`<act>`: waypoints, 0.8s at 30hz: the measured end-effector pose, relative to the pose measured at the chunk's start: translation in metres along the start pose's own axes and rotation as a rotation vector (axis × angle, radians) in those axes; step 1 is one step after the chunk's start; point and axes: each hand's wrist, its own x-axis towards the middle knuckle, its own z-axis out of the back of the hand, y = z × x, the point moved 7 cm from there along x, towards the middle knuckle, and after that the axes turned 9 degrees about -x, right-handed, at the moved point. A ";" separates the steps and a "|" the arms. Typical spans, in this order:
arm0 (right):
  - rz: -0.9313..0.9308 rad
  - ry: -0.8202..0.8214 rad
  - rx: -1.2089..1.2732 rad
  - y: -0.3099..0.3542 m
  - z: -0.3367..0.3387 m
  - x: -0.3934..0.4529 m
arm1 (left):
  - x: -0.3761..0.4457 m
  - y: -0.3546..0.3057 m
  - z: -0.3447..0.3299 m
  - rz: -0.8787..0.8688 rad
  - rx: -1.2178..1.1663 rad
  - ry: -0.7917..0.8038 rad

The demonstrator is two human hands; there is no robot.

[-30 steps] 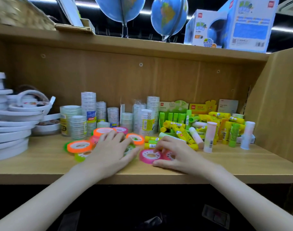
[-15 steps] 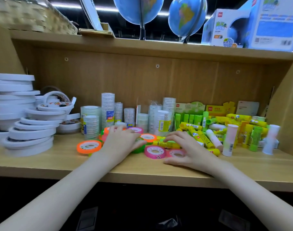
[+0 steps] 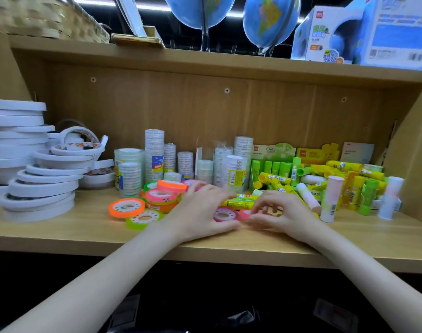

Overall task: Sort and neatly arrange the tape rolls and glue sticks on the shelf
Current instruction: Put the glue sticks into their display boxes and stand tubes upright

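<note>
Neon tape rolls lie at the middle of the wooden shelf (image 3: 61, 231): an orange roll (image 3: 127, 207), a green roll (image 3: 144, 218) and a small heap of pink and orange rolls (image 3: 160, 195). My left hand (image 3: 202, 212) lies flat with spread fingers beside that heap, its thumb next to a flat pink roll (image 3: 225, 214). My right hand (image 3: 284, 212) has curled fingers and pinches a second small pink roll (image 3: 244, 213) just right of the first. Yellow and green glue sticks (image 3: 337, 169) are piled behind the right hand. One yellow glue stick (image 3: 238, 202) lies between the hands.
Stacks of clear tape (image 3: 154, 155) stand at the back centre. Large white tape rolls (image 3: 37, 188) are heaped at the left. Two white upright glue sticks (image 3: 331, 198) (image 3: 390, 198) stand at the right. The upper shelf holds globes (image 3: 270, 22), boxes and a basket.
The neon rolls have been pushed together into a heap at the left. My left hand has shifted right toward the pink roll. My right hand's fingers have curled from flat onto a pink roll.
</note>
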 end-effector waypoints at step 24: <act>-0.077 0.121 -0.250 -0.017 -0.002 -0.007 | 0.024 0.042 0.042 0.246 0.321 -0.133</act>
